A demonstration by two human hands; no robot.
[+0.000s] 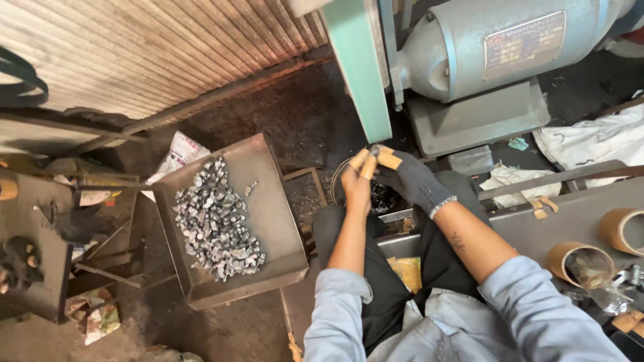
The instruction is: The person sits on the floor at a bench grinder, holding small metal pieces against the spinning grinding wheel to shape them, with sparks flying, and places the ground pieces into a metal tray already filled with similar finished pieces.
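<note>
Both hands meet at the green sanding belt point(357, 74); the bare left hand point(356, 182), fingertips wrapped in tan tape, pinches a small metal piece point(374, 151) in a tight grip right at the belt's lower end; the gloved right hand point(410, 179) clenches on the same piece from the other side; a grey motor point(483, 47) sits just beside; a metal tray point(268, 214) of small silvery parts point(216, 220) waits to the left; cardboard rolls point(577, 263) lie right.
</note>
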